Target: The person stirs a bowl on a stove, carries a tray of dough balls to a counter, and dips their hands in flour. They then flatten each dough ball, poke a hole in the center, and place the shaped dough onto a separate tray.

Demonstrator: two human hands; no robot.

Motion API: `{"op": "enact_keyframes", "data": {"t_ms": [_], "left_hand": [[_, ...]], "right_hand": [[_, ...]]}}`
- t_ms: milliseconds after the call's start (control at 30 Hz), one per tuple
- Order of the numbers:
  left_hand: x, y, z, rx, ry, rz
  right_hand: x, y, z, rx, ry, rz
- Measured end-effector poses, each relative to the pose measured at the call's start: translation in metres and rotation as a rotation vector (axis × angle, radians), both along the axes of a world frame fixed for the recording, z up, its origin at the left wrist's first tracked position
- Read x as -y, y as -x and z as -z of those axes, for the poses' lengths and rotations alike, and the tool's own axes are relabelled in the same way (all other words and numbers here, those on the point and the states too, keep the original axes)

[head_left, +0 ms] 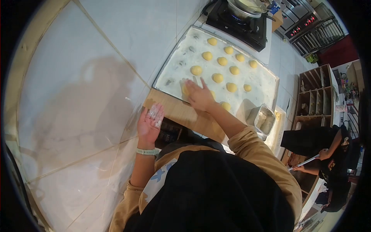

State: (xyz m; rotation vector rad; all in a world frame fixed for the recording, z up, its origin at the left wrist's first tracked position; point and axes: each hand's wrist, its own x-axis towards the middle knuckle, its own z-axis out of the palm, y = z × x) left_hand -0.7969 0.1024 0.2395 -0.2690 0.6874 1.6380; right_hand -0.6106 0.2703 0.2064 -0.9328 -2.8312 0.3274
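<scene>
My right hand (pixel 201 96) reaches over a flour-dusted baking tray (pixel 262 91), palm down, with its fingers spread. Right at its fingertips is a yellow dough ball (pixel 185 90), partly covered by the hand. Several similar balls, such as this dough ball (pixel 196 70), sit spaced out across the tray, and two near my right wrist are partly hidden. My left hand (pixel 150 123) is held palm up in front of the tray's near left corner, open, with white flour on its palm and fingers. It holds nothing.
A metal tin (pixel 264 120) with flour stands at the tray's near right corner. Beyond the tray, a pot (pixel 244 9) sits on a lit black gas stove (pixel 235 29). Wooden shelves (pixel 315 96) and another person (pixel 336 162) holding a pole are at right.
</scene>
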Motion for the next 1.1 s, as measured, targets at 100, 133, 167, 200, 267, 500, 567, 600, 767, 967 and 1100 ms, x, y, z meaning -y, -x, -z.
{"op": "enact_keyframes", "data": {"t_ms": [100, 133, 167, 200, 267, 500, 567, 600, 767, 967, 1100], "left_hand": [[0.001, 0.002, 0.005, 0.002, 0.000, -0.003], [0.002, 0.003, 0.006, 0.004, -0.001, -0.004], [0.003, 0.004, 0.008, 0.004, 0.001, -0.002], [0.003, 0.004, 0.009, 0.025, 0.007, -0.012], [0.003, 0.004, 0.012, 0.048, 0.012, -0.022], [0.003, 0.004, 0.011, 0.027, 0.014, -0.014], [0.003, 0.002, 0.010, 0.030, 0.028, -0.014], [0.003, 0.001, 0.010, 0.025, 0.024, -0.015], [-0.002, -0.007, 0.015, 0.013, -0.017, 0.022], [-0.037, -0.053, 0.035, -0.176, 0.058, 0.389], [-0.067, -0.070, 0.032, -0.262, -0.072, 0.482]], "right_hand": [[-0.012, -0.010, -0.011, -0.088, 0.037, 0.115], [-0.012, -0.011, -0.013, -0.093, 0.051, 0.163], [-0.012, -0.013, -0.012, -0.092, 0.053, 0.165], [-0.012, -0.014, -0.011, -0.107, 0.002, 0.144], [-0.013, -0.015, -0.009, -0.119, -0.049, 0.122], [-0.012, -0.008, -0.013, -0.034, -0.064, 0.078], [-0.011, -0.006, -0.010, -0.012, -0.072, 0.067], [-0.011, -0.005, -0.009, 0.047, -0.062, 0.052], [-0.003, -0.005, -0.015, 0.048, -0.121, 0.044], [0.004, 0.000, 0.008, 0.203, -0.148, 0.037], [0.027, -0.009, -0.016, -0.155, 0.207, 0.248]]}}
